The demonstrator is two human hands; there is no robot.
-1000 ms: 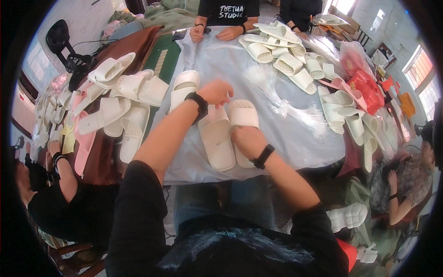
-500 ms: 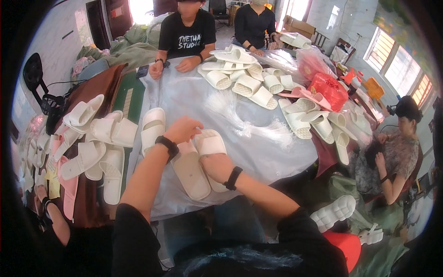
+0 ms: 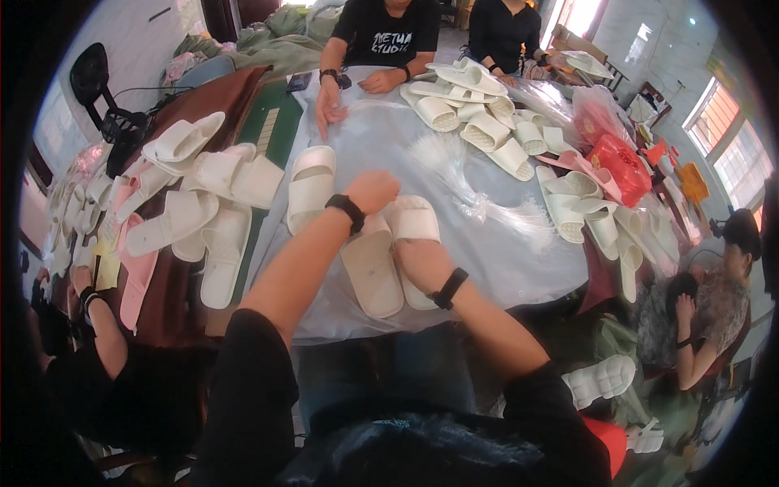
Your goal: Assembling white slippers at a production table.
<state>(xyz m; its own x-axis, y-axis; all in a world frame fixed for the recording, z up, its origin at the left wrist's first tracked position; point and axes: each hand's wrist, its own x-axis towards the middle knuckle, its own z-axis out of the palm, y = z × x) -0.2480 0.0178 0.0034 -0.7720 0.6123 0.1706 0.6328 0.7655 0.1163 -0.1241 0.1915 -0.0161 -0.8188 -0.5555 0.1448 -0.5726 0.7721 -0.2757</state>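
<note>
Two off-white slippers lie side by side in front of me: one shows its flat sole [image 3: 372, 277], the other its broad strap [image 3: 416, 221]. My right hand [image 3: 425, 264] is closed on the strapped slipper just below its strap, fingers partly hidden. Over the toe end of the sole-up slipper, my left hand [image 3: 372, 191] is closed with fingertips pressed together; whatever they pinch is too small to make out. Another off-white slipper [image 3: 312, 188] lies left of my left wrist. Beyond my hands spreads a bundle of clear thin plastic strands [image 3: 479, 207].
Grey sheeting [image 3: 365, 122] covers the table. Off-white slippers [image 3: 475, 105] are heaped at the far right, near a red plastic bag [image 3: 618, 166]. More slippers [image 3: 231, 174] and a pink one [image 3: 138, 280] lie at left. Several people sit around; one person's hand [image 3: 329, 109] reaches over the far edge.
The view has shifted, so the table sits higher and further right. Across the table, a person's hand has reached forward onto the sheeting. My hands stay at the same two slippers.
</note>
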